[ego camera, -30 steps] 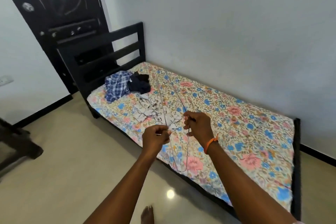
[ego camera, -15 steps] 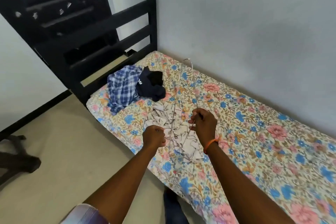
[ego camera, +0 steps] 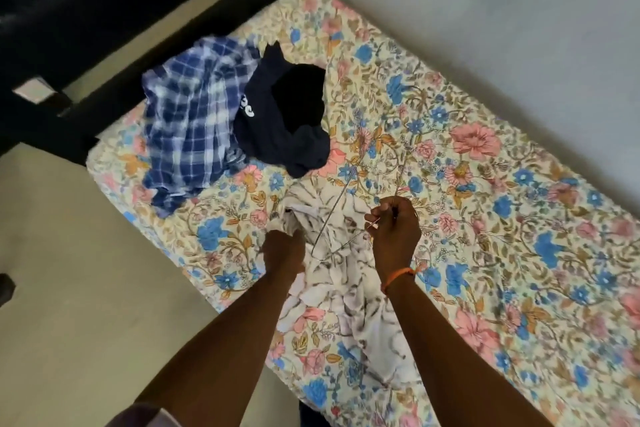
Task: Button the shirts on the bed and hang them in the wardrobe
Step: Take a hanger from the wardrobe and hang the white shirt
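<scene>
A white shirt with a grey leaf print (ego camera: 346, 291) lies crumpled on the near edge of the floral bed (ego camera: 485, 218). My left hand (ego camera: 282, 250) grips its collar end. My right hand (ego camera: 394, 229) holds thin wire hangers (ego camera: 332, 215) just above that shirt, the wires slanting up across the sheet. A blue and white checked shirt (ego camera: 190, 121) lies bunched near the head of the bed, with a dark navy shirt (ego camera: 287, 114) against its right side.
A black slatted headboard (ego camera: 104, 55) stands at the upper left. The grey wall (ego camera: 485, 28) runs along the bed's far side. Beige tiled floor (ego camera: 86, 288) lies to my left, beside the bed.
I have come close to the bed and look straight down at it. My left hand let go of the hangers and took hold of the white shirt. My right hand lowered the hangers.
</scene>
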A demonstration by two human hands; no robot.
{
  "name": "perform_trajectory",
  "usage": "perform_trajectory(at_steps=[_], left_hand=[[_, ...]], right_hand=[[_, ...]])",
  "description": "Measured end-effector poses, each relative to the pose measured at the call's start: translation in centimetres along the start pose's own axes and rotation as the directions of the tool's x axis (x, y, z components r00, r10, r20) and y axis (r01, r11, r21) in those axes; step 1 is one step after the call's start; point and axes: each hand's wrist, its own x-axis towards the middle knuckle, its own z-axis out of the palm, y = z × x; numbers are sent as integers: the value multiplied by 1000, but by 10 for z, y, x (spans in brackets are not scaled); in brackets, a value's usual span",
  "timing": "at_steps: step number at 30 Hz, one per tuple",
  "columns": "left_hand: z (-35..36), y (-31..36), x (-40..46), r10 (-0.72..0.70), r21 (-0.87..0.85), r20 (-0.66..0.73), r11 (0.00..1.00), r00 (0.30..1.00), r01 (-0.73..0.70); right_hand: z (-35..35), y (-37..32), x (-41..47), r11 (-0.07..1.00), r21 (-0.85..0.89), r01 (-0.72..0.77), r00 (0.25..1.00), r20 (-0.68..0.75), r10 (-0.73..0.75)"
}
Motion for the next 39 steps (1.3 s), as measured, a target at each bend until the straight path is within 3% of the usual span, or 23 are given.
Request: perform_trajectory(at_steps=[2,7,9,13,14,17,19,24,27,31,34,36,39], left_hand=[[25,-11,37,-52,15,-40,998,998,53],[26,18,31,-88,174,-101,979,991,105],[24,21,30,-159,125,-143,976,977,177],[25,12,47,-239,-10,47,971,970,240],[24,12,48,-210,-16,58,977,976,211],[15,33,28,-15,20,-149,1000,989,18],[5,52,9,101,-55,-188,992,977,-113],[-42,116,-38,400,-114,-154,901,904,-418],[-73,161,-74,556,-92,-13,827,831,-555],[-132,215,-133,645,-132,153,764,749,-631],[-174,242,-183,682,-71,221,724,697,-686],[-195,256,-215,702,-36,244,696,669,-717],[-220,271,-264,722,-7,262,665,641,-747]], right_hand=[[11,23,18,999,-28,-30,1000,2,30],[19,50,39,998,2,-57,998,-7,57],[18,50,41,999,-9,-50,999,-5,50],[21,46,43,999,31,-18,1000,-6,18],[22,45,44,999,40,3,1000,-2,-3],[20,46,45,998,19,52,997,58,-53],[16,42,44,993,-24,112,989,104,-109],[10,-9,32,895,-195,402,902,253,-350],[1,-60,19,837,-209,506,840,342,-422],[-11,-135,4,836,-177,519,842,275,-464],[-22,-196,-13,909,64,413,895,156,-417],[-32,-230,-21,903,180,391,914,37,-403],[-52,-263,-29,867,124,483,875,-24,-484]])
